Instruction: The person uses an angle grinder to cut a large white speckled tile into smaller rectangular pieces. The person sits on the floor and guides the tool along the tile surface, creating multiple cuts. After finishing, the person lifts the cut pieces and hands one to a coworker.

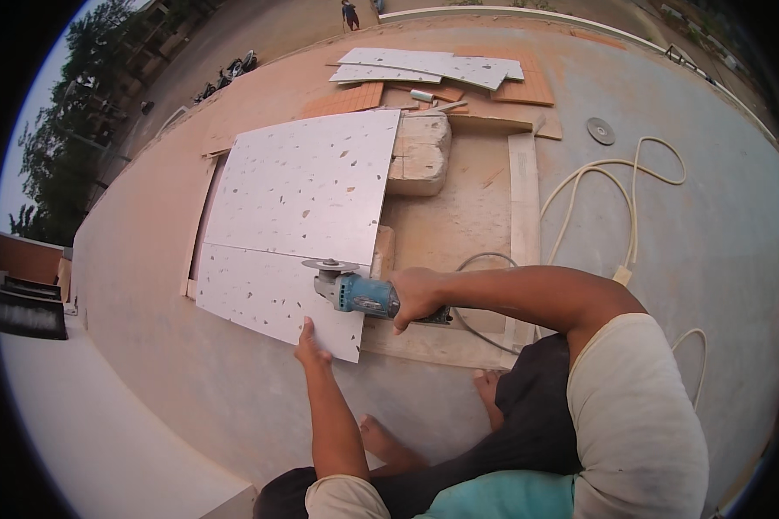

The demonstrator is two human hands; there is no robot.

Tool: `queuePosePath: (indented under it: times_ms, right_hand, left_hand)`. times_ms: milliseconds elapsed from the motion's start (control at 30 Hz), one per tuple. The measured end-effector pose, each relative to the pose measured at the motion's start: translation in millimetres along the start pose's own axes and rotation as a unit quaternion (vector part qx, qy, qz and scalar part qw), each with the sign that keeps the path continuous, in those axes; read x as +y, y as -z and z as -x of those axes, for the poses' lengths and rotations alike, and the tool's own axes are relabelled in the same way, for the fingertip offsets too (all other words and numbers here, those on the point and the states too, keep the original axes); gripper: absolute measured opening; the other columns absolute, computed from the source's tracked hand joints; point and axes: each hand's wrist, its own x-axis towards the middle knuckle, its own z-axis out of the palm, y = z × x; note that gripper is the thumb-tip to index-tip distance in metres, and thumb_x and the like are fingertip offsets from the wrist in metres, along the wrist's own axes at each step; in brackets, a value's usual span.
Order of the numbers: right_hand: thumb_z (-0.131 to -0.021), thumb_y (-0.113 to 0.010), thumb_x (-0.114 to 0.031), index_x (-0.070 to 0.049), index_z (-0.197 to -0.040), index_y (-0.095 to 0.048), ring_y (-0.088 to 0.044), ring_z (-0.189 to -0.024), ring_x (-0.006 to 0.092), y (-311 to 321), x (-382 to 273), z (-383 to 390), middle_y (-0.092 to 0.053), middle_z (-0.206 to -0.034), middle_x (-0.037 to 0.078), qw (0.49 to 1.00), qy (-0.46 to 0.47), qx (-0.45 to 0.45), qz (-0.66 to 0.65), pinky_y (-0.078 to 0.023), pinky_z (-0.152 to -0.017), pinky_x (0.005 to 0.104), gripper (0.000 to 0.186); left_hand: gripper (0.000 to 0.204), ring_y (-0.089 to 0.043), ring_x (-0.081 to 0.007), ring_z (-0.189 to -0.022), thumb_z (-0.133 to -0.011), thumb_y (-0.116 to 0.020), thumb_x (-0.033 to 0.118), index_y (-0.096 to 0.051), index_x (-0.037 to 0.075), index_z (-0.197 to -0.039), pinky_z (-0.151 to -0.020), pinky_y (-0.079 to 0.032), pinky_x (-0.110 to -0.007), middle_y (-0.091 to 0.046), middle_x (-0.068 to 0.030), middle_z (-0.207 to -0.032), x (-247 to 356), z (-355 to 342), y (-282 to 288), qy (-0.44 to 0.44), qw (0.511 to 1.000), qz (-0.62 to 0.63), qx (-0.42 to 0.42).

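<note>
My right hand [415,294] is wrapped around the body of a blue angle grinder [368,296]. Its flat round disc [329,264] sits over a white speckled tile, close to a thin line running across the slab. With my left hand [310,343] I grip the near edge of that white tile [260,290], one digit lying on top; the fingers below the edge are hidden. Beyond the line, the speckled surface [303,182] continues to the far side. Whether the disc touches the tile or spins, I cannot tell.
The tile rests over a wooden frame [523,208] and a pale block [420,156]. Behind lie white offcuts [424,65] and orange tiles [528,82]. On the right are a loose disc [600,131] and a looped cream cable [634,199]. My bare feet are near the frame.
</note>
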Motion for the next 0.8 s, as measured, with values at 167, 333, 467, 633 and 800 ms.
queuePosePath:
  times_ms: [167, 333, 467, 633, 800]
  right_hand:
    - [-0.057, -0.088, -0.042, 0.002, -0.115, -0.058, -0.064, -0.1, 0.0382, 3, -2, 2, -0.067, -0.102, 0.024, 1.0, 0.016, 0.001, -0.005, -0.05, -0.085, 0.0401, 0.079]
    - [-0.057, -0.087, -0.042, 0.004, -0.116, -0.056, -0.065, -0.098, 0.039, -1, -3, 4, -0.067, -0.102, 0.025, 0.999, 0.029, 0.02, -0.009, -0.05, -0.084, 0.0409, 0.081]
    - [-0.057, -0.087, -0.043, 0.003, -0.114, -0.057, -0.066, -0.095, 0.0393, 5, -9, 7, -0.067, -0.101, 0.025, 1.0, -0.006, 0.005, 0.015, -0.051, -0.083, 0.0419, 0.079]
    - [-0.057, -0.087, -0.044, 0.005, -0.112, -0.056, -0.065, -0.095, 0.0396, 8, -12, 7, -0.067, -0.1, 0.026, 0.999, -0.002, 0.024, 0.022, -0.051, -0.082, 0.0421, 0.079]
    - [-0.057, -0.087, -0.044, 0.007, -0.11, -0.055, -0.065, -0.095, 0.0397, 11, -17, 4, -0.066, -0.099, 0.026, 0.999, -0.003, 0.031, 0.039, -0.051, -0.083, 0.0418, 0.08]
  left_hand:
    - [0.048, -0.066, -0.0296, -0.097, -0.081, -0.079, 0.012, -0.058, -0.011, -0.117, -0.089, -0.055, -0.044, -0.065, -0.017, -0.112, -1, 4, -2, -0.018, 1.0, -0.008, 0.003]
    - [0.055, -0.066, -0.0295, -0.097, -0.079, -0.083, 0.02, -0.057, -0.011, -0.116, -0.087, -0.056, -0.045, -0.065, -0.0171, -0.112, -3, 2, -1, -0.015, 1.0, 0.021, -0.004]
    - [0.061, -0.065, -0.0298, -0.097, -0.078, -0.084, 0.026, -0.056, -0.012, -0.117, -0.087, -0.056, -0.045, -0.064, -0.0168, -0.113, -8, 3, -8, -0.018, 1.0, 0.012, 0.011]
    - [0.063, -0.065, -0.0294, -0.099, -0.078, -0.085, 0.028, -0.056, -0.011, -0.119, -0.088, -0.056, -0.045, -0.064, -0.0163, -0.115, -9, 5, -13, -0.014, 1.0, 0.019, 0.005]
    - [0.061, -0.064, -0.0293, -0.1, -0.078, -0.084, 0.027, -0.057, -0.01, -0.119, -0.089, -0.056, -0.045, -0.064, -0.0162, -0.116, -14, -2, -10, -0.008, 0.999, 0.036, -0.011]
